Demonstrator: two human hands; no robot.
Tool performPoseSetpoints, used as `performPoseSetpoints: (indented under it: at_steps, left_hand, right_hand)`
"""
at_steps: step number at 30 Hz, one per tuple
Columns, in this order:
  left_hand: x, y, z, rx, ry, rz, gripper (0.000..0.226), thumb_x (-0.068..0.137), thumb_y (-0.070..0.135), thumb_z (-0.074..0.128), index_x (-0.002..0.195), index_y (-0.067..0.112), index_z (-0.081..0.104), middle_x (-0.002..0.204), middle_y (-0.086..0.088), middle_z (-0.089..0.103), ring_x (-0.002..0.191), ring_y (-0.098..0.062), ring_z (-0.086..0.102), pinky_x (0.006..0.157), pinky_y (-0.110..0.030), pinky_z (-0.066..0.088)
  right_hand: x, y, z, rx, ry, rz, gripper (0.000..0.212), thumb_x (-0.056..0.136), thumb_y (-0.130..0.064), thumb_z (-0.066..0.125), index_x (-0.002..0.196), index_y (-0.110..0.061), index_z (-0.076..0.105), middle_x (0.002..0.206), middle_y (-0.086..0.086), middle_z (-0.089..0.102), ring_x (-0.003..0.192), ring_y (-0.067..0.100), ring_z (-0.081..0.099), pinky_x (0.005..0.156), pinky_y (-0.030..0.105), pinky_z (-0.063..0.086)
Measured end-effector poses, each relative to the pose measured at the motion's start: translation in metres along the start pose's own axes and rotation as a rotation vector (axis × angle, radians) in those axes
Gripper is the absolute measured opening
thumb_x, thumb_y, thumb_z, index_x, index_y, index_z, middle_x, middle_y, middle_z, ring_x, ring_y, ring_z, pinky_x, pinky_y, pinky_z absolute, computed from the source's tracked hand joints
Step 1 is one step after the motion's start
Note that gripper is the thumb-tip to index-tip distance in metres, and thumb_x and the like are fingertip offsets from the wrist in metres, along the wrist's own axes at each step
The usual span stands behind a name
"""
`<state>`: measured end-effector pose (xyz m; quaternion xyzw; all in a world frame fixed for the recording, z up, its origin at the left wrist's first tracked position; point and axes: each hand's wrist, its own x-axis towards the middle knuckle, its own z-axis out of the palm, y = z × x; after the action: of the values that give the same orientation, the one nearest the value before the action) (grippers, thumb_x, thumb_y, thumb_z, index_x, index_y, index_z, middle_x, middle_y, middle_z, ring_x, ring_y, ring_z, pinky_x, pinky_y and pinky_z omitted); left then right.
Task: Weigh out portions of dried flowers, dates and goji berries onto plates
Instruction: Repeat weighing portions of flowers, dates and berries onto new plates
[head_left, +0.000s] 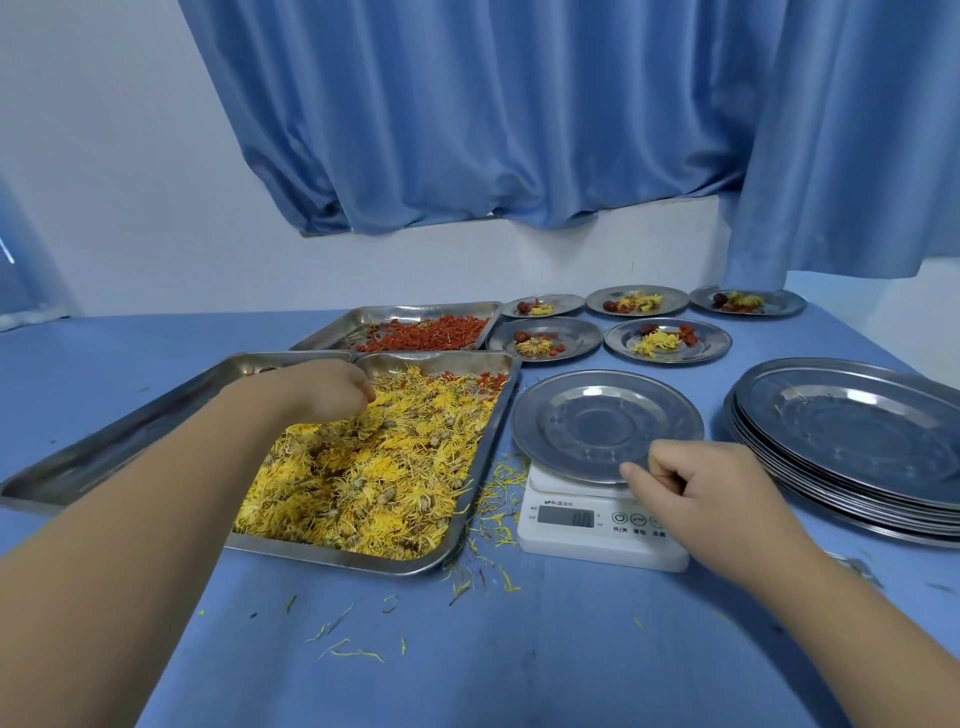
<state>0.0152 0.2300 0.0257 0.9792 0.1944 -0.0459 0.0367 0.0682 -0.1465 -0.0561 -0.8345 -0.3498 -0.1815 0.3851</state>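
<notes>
A steel tray (470, 525) holds a heap of yellow dried flowers (374, 467), with some goji berries in its far right corner. My left hand (322, 389) reaches into the far end of the heap, fingers bunched down on the flowers. An empty steel plate (602, 421) rests on a white digital scale (597, 535). My right hand (696, 483) pinches the plate's near rim, thumb on top. Behind the flower tray sits a tray of red goji berries (426, 332). A third tray (130, 441) on the left is mostly hidden by my left arm.
Several filled plates (667, 340) with flowers, dates and goji berries line the back right. A stack of empty plates (857, 441) stands at the right edge. Loose petals (498, 499) litter the blue tablecloth near the scale. A blue curtain hangs behind.
</notes>
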Motion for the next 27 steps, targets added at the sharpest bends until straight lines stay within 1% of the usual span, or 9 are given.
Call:
performPoseSetpoints:
  at_steps: [2,3,7,10,13,15,19,22,27]
  left_hand:
    - [0.000,-0.002,0.006,-0.002,-0.037,-0.035,0.040,0.087,0.037,0.057,0.126,0.030,0.059,0.142,0.001,0.050,0.129,-0.020,0.047,0.108,-0.039,0.037]
    - [-0.002,-0.004,0.008,-0.007,-0.044,-0.051,0.042,0.085,0.040,0.060,0.126,0.031,0.058,0.138,0.000,0.051,0.125,-0.022,0.049,0.106,-0.041,0.040]
    - [-0.008,-0.008,0.010,-0.007,0.038,-0.015,0.027,0.083,0.034,0.064,0.110,0.029,0.063,0.103,0.004,0.062,0.090,-0.013,0.061,0.076,-0.032,0.050]
    - [-0.014,-0.005,0.004,-0.071,0.118,0.027,0.009,0.085,0.034,0.064,0.090,0.027,0.061,0.092,0.000,0.064,0.078,-0.014,0.060,0.067,-0.032,0.048]
    - [-0.024,0.005,-0.009,-0.297,0.116,0.054,0.015,0.089,0.032,0.061,0.086,0.018,0.058,0.076,-0.001,0.062,0.065,-0.019,0.054,0.063,-0.030,0.043]
    - [-0.031,0.014,-0.018,-0.420,0.127,0.062,0.016,0.092,0.030,0.058,0.086,0.016,0.058,0.073,0.000,0.059,0.064,-0.020,0.051,0.062,-0.031,0.041]
    - [-0.038,0.041,-0.025,-0.551,0.108,0.134,0.016,0.094,0.027,0.053,0.085,0.015,0.058,0.065,0.002,0.055,0.049,-0.009,0.044,0.052,-0.025,0.037]
    - [-0.037,0.069,-0.021,-0.632,0.064,0.198,0.015,0.095,0.027,0.053,0.088,0.017,0.062,0.069,0.003,0.059,0.057,-0.010,0.048,0.055,-0.025,0.041]
    - [-0.024,0.134,-0.003,-0.622,0.012,0.355,0.017,0.088,0.036,0.057,0.080,0.021,0.059,0.059,0.015,0.056,0.050,-0.003,0.047,0.054,-0.023,0.041]
  right_hand:
    - [0.000,-0.001,0.001,0.006,-0.003,0.000,0.053,0.083,-0.024,0.067,0.051,-0.020,0.025,0.042,-0.004,0.030,0.045,0.013,0.030,0.050,0.040,0.040]
    - [0.000,-0.001,0.001,0.004,-0.005,-0.002,0.053,0.083,-0.024,0.067,0.051,-0.020,0.025,0.042,-0.004,0.030,0.045,0.014,0.030,0.050,0.040,0.041]
    - [0.000,-0.001,0.002,-0.002,-0.009,-0.027,0.053,0.082,-0.024,0.067,0.051,-0.020,0.025,0.043,-0.003,0.031,0.045,0.013,0.029,0.049,0.038,0.039]
    - [0.000,-0.001,0.002,-0.015,-0.009,-0.040,0.052,0.082,-0.023,0.067,0.051,-0.018,0.026,0.043,-0.003,0.029,0.045,0.013,0.030,0.049,0.039,0.039]
    - [0.000,-0.002,0.002,-0.016,-0.011,-0.042,0.052,0.083,-0.024,0.067,0.051,-0.018,0.026,0.043,-0.004,0.030,0.045,0.013,0.031,0.049,0.039,0.039]
    - [-0.001,-0.003,0.002,-0.012,-0.011,-0.041,0.052,0.083,-0.024,0.067,0.051,-0.018,0.026,0.042,-0.004,0.030,0.044,0.013,0.032,0.049,0.039,0.040]
    - [-0.001,-0.002,0.000,0.008,-0.004,-0.030,0.051,0.083,-0.024,0.066,0.052,-0.018,0.026,0.043,-0.004,0.031,0.045,0.013,0.031,0.048,0.038,0.038]
    - [0.001,-0.001,-0.001,0.014,0.007,-0.024,0.051,0.083,-0.026,0.065,0.052,-0.018,0.026,0.044,-0.004,0.031,0.045,0.013,0.031,0.048,0.038,0.037]
    - [0.004,0.004,-0.006,0.015,0.059,0.003,0.050,0.083,-0.029,0.063,0.052,-0.020,0.025,0.045,-0.003,0.034,0.047,0.013,0.032,0.048,0.033,0.034]
